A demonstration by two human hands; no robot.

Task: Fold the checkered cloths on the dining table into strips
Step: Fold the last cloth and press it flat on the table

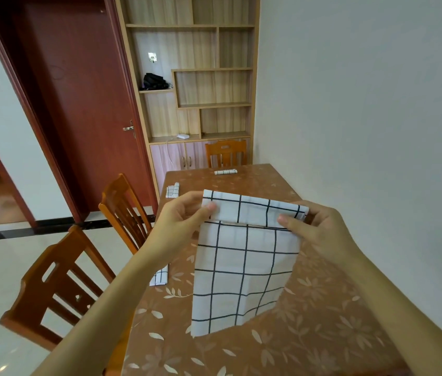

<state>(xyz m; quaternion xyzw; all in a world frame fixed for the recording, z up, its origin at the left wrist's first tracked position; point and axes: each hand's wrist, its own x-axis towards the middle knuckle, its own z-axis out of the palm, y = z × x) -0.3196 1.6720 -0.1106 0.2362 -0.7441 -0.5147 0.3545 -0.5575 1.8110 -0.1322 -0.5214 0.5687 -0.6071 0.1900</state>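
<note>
A dining table point(323, 335) with a brown floral cover stands against a pale wall point(363, 104), with wooden chairs point(59, 289) along its side. Above it, a person's left hand point(184, 213) and right hand point(320, 229) each pinch an upper corner of a white checkered cloth point(244, 267), thumbs in front. The cloth's top edge is turned over into a band between the two hands, and the rest hangs below them toward the tabletop. One folded strip point(160, 276) lies beneath the left forearm, another point(173, 190) just beyond the left hand, and a third point(225, 172) farther off, at the table's far end.
</note>
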